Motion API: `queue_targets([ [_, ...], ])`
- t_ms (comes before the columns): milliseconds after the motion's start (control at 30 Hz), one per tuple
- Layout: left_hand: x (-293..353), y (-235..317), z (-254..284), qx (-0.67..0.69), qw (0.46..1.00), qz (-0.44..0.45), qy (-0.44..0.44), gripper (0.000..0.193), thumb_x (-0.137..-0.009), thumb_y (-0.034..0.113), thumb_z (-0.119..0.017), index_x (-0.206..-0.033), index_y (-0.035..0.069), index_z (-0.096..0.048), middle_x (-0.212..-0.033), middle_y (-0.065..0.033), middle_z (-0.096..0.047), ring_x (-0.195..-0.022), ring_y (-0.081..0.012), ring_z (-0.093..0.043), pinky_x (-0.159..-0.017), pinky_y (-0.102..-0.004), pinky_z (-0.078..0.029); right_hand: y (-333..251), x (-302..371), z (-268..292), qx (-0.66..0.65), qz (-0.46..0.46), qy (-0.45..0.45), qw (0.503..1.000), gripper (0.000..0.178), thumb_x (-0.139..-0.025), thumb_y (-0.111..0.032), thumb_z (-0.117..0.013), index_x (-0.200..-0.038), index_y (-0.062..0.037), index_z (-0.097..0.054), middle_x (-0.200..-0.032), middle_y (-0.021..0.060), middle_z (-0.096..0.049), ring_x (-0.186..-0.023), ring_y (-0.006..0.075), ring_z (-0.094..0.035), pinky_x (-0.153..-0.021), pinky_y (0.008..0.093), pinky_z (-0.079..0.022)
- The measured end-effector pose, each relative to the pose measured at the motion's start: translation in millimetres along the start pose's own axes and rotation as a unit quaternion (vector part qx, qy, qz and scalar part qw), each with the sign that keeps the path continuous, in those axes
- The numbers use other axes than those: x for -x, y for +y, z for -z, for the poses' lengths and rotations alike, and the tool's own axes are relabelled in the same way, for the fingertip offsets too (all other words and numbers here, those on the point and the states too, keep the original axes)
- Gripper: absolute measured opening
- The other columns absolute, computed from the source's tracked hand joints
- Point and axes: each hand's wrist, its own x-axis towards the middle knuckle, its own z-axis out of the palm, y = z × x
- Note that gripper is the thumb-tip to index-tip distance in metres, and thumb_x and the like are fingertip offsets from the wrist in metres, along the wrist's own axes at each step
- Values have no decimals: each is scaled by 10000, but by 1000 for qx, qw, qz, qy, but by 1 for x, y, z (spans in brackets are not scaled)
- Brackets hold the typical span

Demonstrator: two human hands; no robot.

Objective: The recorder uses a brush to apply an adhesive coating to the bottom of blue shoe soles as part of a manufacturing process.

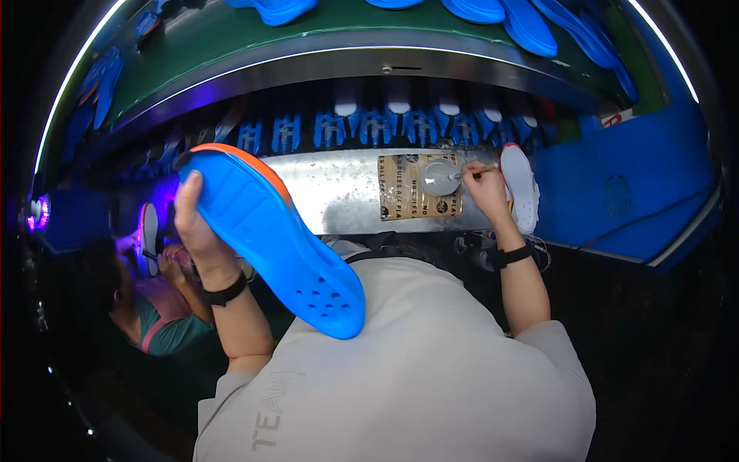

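Note:
A blue shoe insole (277,239) with an orange edge at its upper end is tilted up in front of my chest. My left hand (198,231) grips it by the left side, thumb on its face, and a cluster of small holes shows near the lower end. Over the bench, my right hand (486,191) pinches a thin brush (482,169) with a wooden handle. Its tip reaches the right side of a round bowl (440,192) of cloudy, pale liquid. Beneath the bowl lies printed brown paper (396,202). A white-soled shoe (521,189) lies just right of my right hand.
The metal bench (331,196) runs across in front of me. Behind it stand several blue holders (329,131), some with white-soled shoes. Higher up, a green conveyor belt (346,21) carries blue insoles. A blue panel (623,192) closes the right side. At left, another person (165,319) handles a shoe.

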Motion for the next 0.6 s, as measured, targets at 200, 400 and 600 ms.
queue_targets([
  [200, 47, -50, -63, 240, 921, 142, -272, 594, -929, 363, -596, -1353, -41, -494, -1333, -259, -559, -1170, -424, -601, -993, -512, -506, 32, -8, -24, 12, -43, -19, 999, 254, -867, -273, -645, -925, -39, -726, -803, 174, -710, -770, 349, -696, -711, 419, -530],
  [400, 67, -80, -54, 114, 907, 225, -338, 816, -872, 335, -659, -1496, -39, -290, -1334, -333, -512, -1188, -448, -586, -978, -528, -522, 9, 2, -12, -14, -33, -19, 999, 236, -868, -234, -650, -909, -12, -721, -811, 170, -711, -762, 309, -707, -709, 361, -540],
  [600, 53, -76, -59, 97, 937, 208, -263, 775, -854, 142, -645, -1524, 30, -273, -1392, -154, -515, -1227, -265, -575, -1045, -404, -478, -42, 14, 21, -219, -16, 19, 975, 166, -931, -118, -611, -980, 15, -697, -892, 76, -719, -829, 136, -661, -765, 281, -513],
])
